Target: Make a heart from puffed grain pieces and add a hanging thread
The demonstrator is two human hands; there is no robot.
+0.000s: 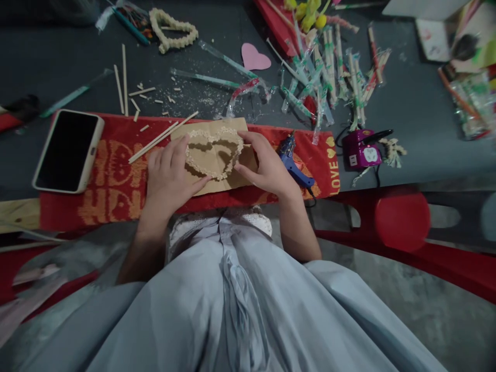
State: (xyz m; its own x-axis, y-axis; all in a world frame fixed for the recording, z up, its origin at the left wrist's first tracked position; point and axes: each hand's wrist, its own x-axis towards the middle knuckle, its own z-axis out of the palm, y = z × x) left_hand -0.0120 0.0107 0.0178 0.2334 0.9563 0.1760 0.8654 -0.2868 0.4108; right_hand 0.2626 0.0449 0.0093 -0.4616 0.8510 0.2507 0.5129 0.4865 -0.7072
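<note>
A heart-shaped frame (221, 176) built from short pale stick pieces stands over a creased brown cardboard sheet (239, 124). My left hand (168, 173) has its fingers and thumb around the frame's left side. On the opposite side, my right hand (269, 164) grips the frame's edge between thumb and fingers. Under the cardboard lies a red cloth (62, 212) with gold print. A blue glue gun (292, 164) rests on the cloth just right of my right hand. Thin wooden sticks (160, 138) lie beyond my left hand.
A phone (67, 150) lies at the left. Behind are cut stick pieces, another heart-shaped frame (174, 32), a pink paper heart (254, 57) and several wrapped chopsticks (329, 62). A purple box (361, 150) with a pen is at the right, near red chairs (403, 217).
</note>
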